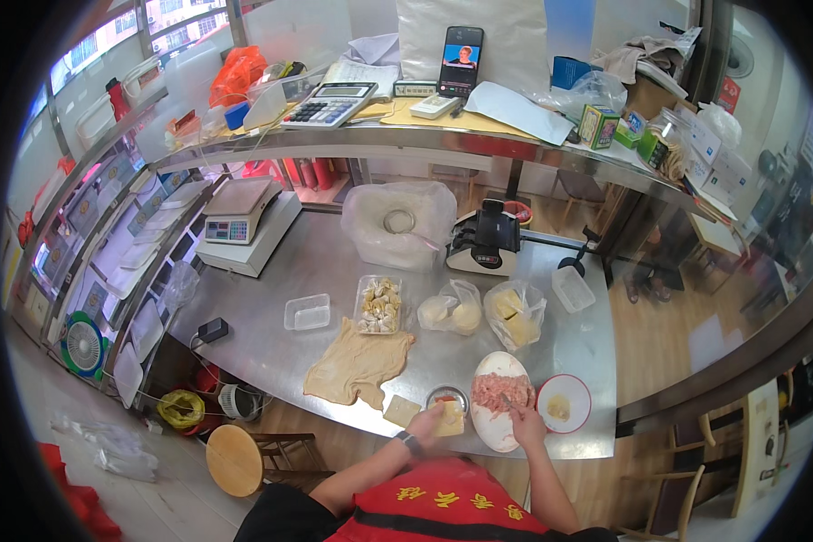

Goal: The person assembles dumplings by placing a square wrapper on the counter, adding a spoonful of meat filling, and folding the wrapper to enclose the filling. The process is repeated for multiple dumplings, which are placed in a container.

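Observation:
My left hand (425, 425) holds a square yellow wonton wrapper (451, 419) near the table's front edge. More flat wrappers (402, 410) lie just left of it, and a round metal bowl (447, 393) is behind it. My right hand (528, 427) grips a thin utensil (507, 400), its tip at the minced meat (498, 391) on a white oval plate (492, 433). To the right is a red-rimmed white bowl (564, 384) with a pale yellowish substance inside. A clear tray of folded dumplings (379, 305) stands farther back, touching a wrinkled beige cloth (356, 364).
Bags of wrappers (513, 315) and of pale round items (451, 315) lie mid-table. Empty plastic tubs (307, 312) (573, 289), a plastic-lined container (400, 223), a banknote counter (486, 240) and a scale (234, 217) stand around. A wooden stool (234, 461) is at the left front.

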A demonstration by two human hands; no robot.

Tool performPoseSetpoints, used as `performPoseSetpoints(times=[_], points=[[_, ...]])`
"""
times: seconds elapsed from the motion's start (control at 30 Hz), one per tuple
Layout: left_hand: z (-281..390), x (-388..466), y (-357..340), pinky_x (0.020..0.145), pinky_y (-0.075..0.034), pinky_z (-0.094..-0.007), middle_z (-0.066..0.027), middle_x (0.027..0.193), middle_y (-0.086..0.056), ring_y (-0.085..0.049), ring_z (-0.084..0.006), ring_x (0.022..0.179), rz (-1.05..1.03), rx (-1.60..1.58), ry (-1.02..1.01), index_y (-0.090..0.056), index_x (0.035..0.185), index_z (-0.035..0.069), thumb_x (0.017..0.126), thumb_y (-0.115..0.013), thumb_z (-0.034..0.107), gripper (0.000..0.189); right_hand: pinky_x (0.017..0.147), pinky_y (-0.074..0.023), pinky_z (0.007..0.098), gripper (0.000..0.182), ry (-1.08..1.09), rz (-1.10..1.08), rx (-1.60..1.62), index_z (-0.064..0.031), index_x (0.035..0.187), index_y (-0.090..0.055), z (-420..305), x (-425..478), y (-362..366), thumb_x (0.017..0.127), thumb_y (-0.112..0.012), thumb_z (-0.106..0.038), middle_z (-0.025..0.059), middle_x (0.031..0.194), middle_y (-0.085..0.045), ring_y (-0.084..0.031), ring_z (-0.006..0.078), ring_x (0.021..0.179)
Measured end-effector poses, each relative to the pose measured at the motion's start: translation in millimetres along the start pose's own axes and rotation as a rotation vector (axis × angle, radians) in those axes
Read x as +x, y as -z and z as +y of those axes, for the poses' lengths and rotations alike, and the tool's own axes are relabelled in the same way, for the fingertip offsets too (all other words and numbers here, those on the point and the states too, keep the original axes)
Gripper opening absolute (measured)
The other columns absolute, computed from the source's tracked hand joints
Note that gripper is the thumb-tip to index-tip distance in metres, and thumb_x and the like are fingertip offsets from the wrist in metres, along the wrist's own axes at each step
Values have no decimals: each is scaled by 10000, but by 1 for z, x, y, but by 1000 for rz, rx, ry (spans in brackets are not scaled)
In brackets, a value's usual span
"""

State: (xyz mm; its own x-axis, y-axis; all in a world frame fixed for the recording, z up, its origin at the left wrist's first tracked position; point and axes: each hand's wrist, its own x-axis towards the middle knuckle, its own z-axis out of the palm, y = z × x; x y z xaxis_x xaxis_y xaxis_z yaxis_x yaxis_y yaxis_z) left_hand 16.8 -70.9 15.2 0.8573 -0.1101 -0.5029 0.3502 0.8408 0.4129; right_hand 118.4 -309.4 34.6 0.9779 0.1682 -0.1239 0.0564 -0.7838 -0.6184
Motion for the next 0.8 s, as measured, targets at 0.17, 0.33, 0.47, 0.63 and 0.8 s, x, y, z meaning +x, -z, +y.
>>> performPoseSetpoints(times=[0.17, 0.33, 0.47, 0.63, 0.8], points=[[16, -7, 2, 908, -481, -405, -147, 1150, -593, -605, -278, 1021, -51, -39, -24, -475, 1244, -1, 991, -386, 334, 429, 669, -489, 351, 288, 15, 125, 256, -6, 945, -670, 45, -12, -10, 862, -598, -273, 179, 763, -657, -653, 248, 737], [9, 1, 20, 935, -464, -404, -140, 1186, -581, -587, -272, 1060, 44, -7, -1, -470, 1258, 4, 985, -412, 266, 382, 637, -479, 346, 321, -67, 133, 325, 26, 848, -639, 65, -35, -17, 873, -599, -292, 162, 725, -645, -623, 219, 672], [2, 5, 22, 926, -470, -410, -139, 1178, -584, -591, -271, 1051, 39, -4, 31, -473, 1260, 22, 974, -453, 257, 371, 622, -466, 352, 354, -66, 155, 355, 27, 773, -614, 80, -28, -17, 886, -587, -308, 142, 691, -624, -600, 216, 644], [-4, 10, 24, 921, -471, -418, -131, 1172, -586, -590, -274, 1051, 0, 44, 42, -476, 1260, 38, 962, -482, 290, 390, 596, -457, 337, 370, -42, 218, 337, 20, 739, -592, 111, -10, -26, 884, -593, -320, 117, 654, -603, -574, 189, 608], [-4, 8, 27, 855, -512, -381, -130, 1098, -618, -626, -247, 965, 35, 59, -14, -509, 1202, -22, 967, -478, 298, 398, 582, -447, 322, 376, -56, 254, 325, 23, 728, -584, 113, 7, -21, 887, -592, -318, 104, 634, -597, -556, 166, 603]])
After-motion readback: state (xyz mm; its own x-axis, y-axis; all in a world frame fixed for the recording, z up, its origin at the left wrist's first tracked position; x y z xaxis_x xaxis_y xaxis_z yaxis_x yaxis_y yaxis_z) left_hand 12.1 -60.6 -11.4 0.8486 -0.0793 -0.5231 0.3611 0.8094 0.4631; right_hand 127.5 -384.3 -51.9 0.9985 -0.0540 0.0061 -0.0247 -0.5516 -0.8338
